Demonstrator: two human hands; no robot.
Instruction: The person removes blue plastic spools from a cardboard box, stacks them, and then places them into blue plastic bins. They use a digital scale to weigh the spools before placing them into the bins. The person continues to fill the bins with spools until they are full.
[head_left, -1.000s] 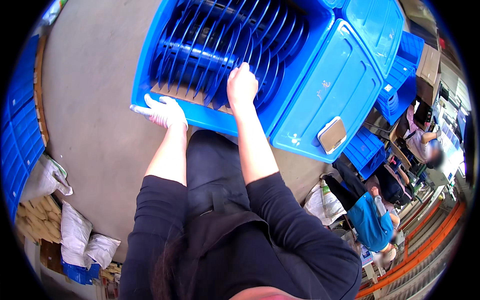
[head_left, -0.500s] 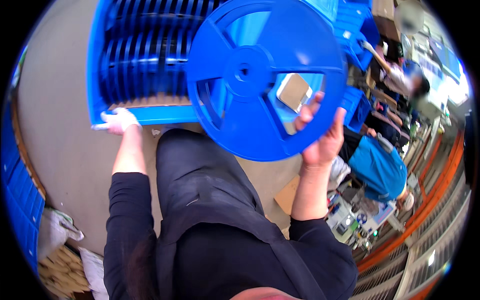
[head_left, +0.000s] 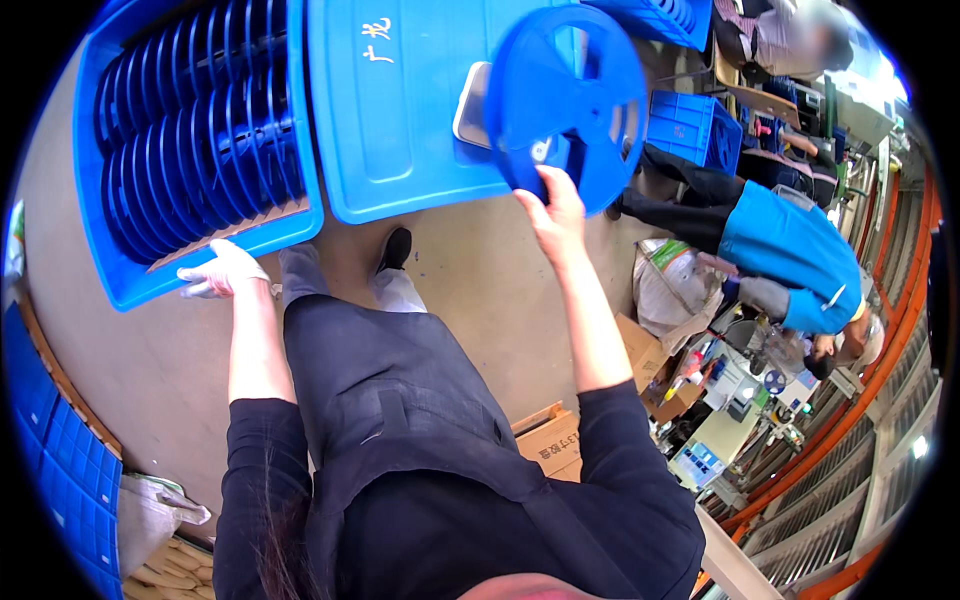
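Note:
My right hand (head_left: 556, 218) holds a large blue plastic reel (head_left: 522, 82) by its near edge, its fingers partly behind the flange. The reel is tilted above a blue lidded box (head_left: 400, 150). A small flat thing with a white rim (head_left: 468, 108) lies on that lid, partly covered by the reel. To the left stands an open blue bin (head_left: 225, 243), packed with rows of dark blue reels (head_left: 180, 180) set on edge. My left hand (head_left: 228, 270), in a whitish glove, grips the near rim of this bin.
Blue crates (head_left: 690, 130) stand at the right. A co-worker in a blue top (head_left: 780, 240) is bent beside a white sack (head_left: 680, 285). Cardboard boxes (head_left: 550, 442) lie by my right side. Stacked blue bins (head_left: 65, 450) line the left edge.
The reel has moved farther from my body and to the right, and has turned in my right hand. The reel-filled bin appears farther left, and more of the lid shows.

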